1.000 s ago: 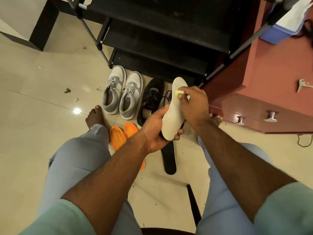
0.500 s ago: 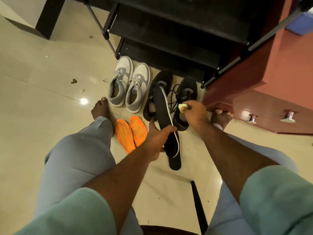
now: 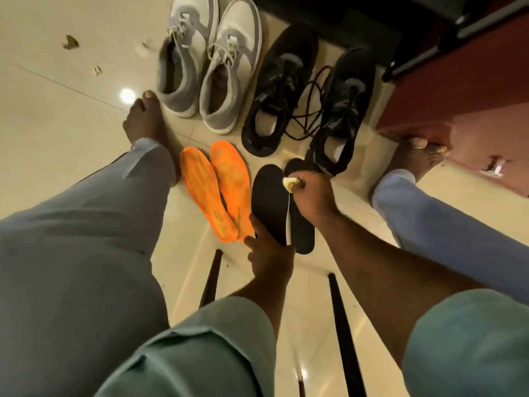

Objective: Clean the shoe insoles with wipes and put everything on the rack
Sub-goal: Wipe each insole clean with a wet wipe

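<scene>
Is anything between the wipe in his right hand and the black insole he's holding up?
Nothing visible. The right hand pinches the wipe right at the edge of the black insole, which the left hand grips from below.

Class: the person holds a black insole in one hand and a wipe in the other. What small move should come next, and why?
Probably draw the wipe down the held insole. The left hand grips its heel end, and the right hand pinches the wipe at its toe end, so a stroke toward the heel looks ready.

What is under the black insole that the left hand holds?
Beneath the held black insole lies a second black insole on the floor, showing at its right. The held insole and right hand cover its middle.
</scene>
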`<action>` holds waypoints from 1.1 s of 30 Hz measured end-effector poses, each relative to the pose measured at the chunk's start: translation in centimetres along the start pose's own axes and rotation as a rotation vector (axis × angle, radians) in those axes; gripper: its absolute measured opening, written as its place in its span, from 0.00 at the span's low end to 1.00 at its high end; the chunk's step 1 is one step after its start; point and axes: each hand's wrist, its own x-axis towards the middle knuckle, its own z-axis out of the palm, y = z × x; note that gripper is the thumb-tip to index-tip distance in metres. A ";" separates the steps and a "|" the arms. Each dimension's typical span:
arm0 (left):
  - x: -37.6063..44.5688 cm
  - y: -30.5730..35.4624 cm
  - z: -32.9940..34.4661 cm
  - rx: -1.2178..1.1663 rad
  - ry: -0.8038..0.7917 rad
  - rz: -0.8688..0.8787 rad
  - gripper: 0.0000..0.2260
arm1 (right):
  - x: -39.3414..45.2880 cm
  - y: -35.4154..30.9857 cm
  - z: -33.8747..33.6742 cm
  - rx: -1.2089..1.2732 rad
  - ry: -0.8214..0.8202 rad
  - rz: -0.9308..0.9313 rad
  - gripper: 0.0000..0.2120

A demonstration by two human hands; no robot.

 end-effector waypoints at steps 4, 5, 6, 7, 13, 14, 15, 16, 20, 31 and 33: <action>1.3 -0.8 2.0 -0.020 0.009 -0.082 0.51 | 0.4 2.4 1.8 -0.024 -0.019 0.058 0.12; 2.1 -0.5 2.2 -0.031 0.015 -0.100 0.51 | 0.6 2.9 2.2 -0.025 -0.019 0.058 0.12; 2.9 -0.2 2.4 -0.046 0.023 -0.109 0.51 | 0.8 3.2 2.5 -0.024 -0.021 0.060 0.11; 3.9 0.3 2.6 -0.065 0.031 -0.112 0.51 | 1.1 3.5 2.7 -0.024 -0.024 0.065 0.11; 7.9 3.1 2.4 -0.093 0.002 -0.040 0.55 | 2.7 3.5 3.2 0.013 -0.017 0.095 0.12; 8.4 3.3 2.1 -0.069 0.008 -0.022 0.55 | 3.0 3.4 3.2 0.023 -0.017 0.101 0.12; 8.9 3.3 1.7 -0.058 0.031 -0.001 0.55 | 3.1 3.3 3.3 0.035 -0.018 0.102 0.12; 9.4 3.3 1.2 -0.066 0.072 0.025 0.54 | 3.3 3.2 3.3 0.050 -0.020 0.101 0.12; 12.0 3.8 -2.2 -0.151 0.322 0.195 0.41 | 3.7 3.2 3.7 0.086 -0.025 0.088 0.12; 19.1 7.1 -10.1 -0.076 0.319 0.240 0.33 | 4.8 2.3 3.2 0.208 -0.063 0.058 0.13; 19.9 7.3 -11.2 -0.009 0.282 0.192 0.27 | 4.6 1.6 2.7 0.244 -0.059 0.043 0.13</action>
